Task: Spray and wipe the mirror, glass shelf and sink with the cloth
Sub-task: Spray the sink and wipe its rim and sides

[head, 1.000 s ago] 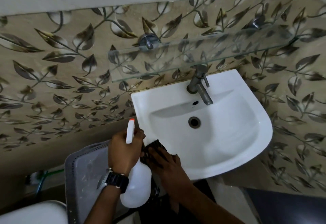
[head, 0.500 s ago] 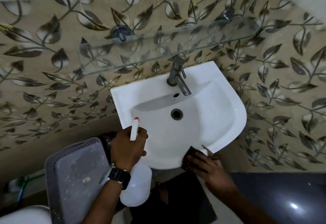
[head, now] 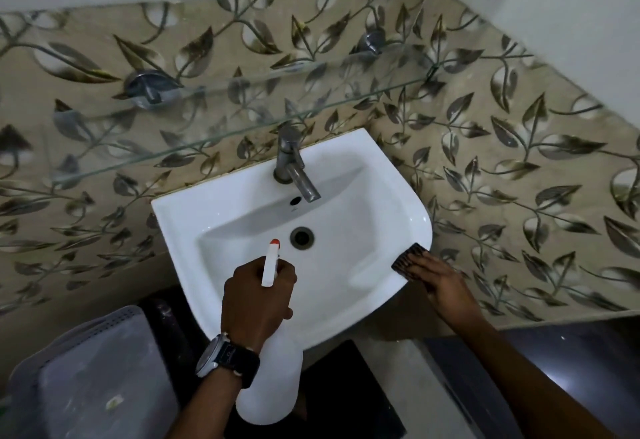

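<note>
Cloth [head: 409,260] under right hand [head: 446,288] on sink [head: 242,217]; left hand [head: 254,300] grips sprayer [head: 272,395].

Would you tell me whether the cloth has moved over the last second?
Yes: the cloth, under the right hand, slid along the rim of the sink from its front left corner to its right side.

- The single head-worn view looks forward and steeply down from above a white ceramic wall-hung sink [head: 214,220], facing a beige tiled wall with a dark leaf pattern [head: 502,168].
- It is near: the sink fills the middle, and the left hand [head: 254,295] gripping a white plastic spray bottle [head: 268,393] looms large at lower centre.
- The frame tilts, so the clear glass shelf [head: 242,109] climbs toward the right.
</note>
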Tool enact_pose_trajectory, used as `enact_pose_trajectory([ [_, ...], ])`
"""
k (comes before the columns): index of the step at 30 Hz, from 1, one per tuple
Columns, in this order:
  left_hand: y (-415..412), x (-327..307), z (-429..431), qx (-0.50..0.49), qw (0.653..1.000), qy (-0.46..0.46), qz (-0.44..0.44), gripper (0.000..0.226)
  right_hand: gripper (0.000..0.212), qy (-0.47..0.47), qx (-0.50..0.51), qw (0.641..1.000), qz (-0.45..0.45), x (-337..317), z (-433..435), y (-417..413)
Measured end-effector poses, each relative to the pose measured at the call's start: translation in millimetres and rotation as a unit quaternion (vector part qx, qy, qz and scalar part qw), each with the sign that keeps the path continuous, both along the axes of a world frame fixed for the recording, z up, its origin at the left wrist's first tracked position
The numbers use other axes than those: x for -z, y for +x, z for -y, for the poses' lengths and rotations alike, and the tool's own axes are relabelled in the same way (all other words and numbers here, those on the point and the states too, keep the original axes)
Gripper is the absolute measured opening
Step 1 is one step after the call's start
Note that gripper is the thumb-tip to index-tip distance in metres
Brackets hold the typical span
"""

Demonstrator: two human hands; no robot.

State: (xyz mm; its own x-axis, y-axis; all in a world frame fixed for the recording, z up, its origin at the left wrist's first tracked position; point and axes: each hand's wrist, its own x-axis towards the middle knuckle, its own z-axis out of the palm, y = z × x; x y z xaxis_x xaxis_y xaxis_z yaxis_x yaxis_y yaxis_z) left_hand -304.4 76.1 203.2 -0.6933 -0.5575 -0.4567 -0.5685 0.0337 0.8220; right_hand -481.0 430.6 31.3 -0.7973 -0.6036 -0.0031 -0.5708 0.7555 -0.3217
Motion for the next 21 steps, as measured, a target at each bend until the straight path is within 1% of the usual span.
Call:
enact_pose_trajectory([
  [3, -11.3, 1.8, -9.3, 0.009, 1.0, 0.006, 0.003, 0.022, 0.074, -0.017, 0.019, 1.0, -0.015, -1.3, 18.4, -34.9],
  [5, -17.8, 0.7, -12.1, 0.007, 1.0, 0.012, 0.001, 0.021, 0.076, -0.024, 0.032, 0.999, -0.029, -2.8, 31.3, -53.5],
  [7, -23.2, -0.3, -10.5, 0.0, 1.0, 0.023, 0.001, 0.023, 0.079, -0.04, 0.095, 0.994, -0.038, -0.6, 40.0, -66.5],
  [9, -26.9, 0.4, -5.0, -0.011, 1.0, 0.027, 0.003, 0.029, 0.079, -0.085, 0.158, 0.983, -0.042, -2.5, 46.7, -80.1],
  [10, -27.7, 1.2, -2.1, -0.013, 1.0, 0.024, 0.005, 0.029, 0.079, -0.101, 0.166, 0.98, -0.041, -4.2, 47.9, -89.7],
  [11, -29.1, 3.1, 1.1, -0.013, 1.0, 0.019, 0.007, 0.028, 0.076, -0.098, 0.153, 0.983, -0.039, -8.2, 51.2, -101.0],
  [14, -33.1, 14.1, 10.4, -0.019, 1.0, 0.0, 0.01, 0.021, 0.063, -0.027, 0.088, 0.994, -0.052, -17.7, 71.1, -144.9],
  [18, -35.2, 25.3, 20.9, -0.031, 0.999, 0.004, 0.008, 0.018, 0.062, 0.036, 0.04, 0.995, -0.079, -18.0, 124.3, -194.6],
  [19, -35.6, 28.0, 23.9, -0.035, 0.999, 0.006, 0.005, 0.018, 0.062, 0.054, 0.039, 0.994, -0.083, -16.2, 140.7, -208.9],
  [21, -35.3, 33.1, 28.5, -0.043, 0.999, 0.009, -0.004, 0.019, 0.063, 0.055, 0.066, 0.995, -0.051, -16.1, 177.2, -237.3],
])
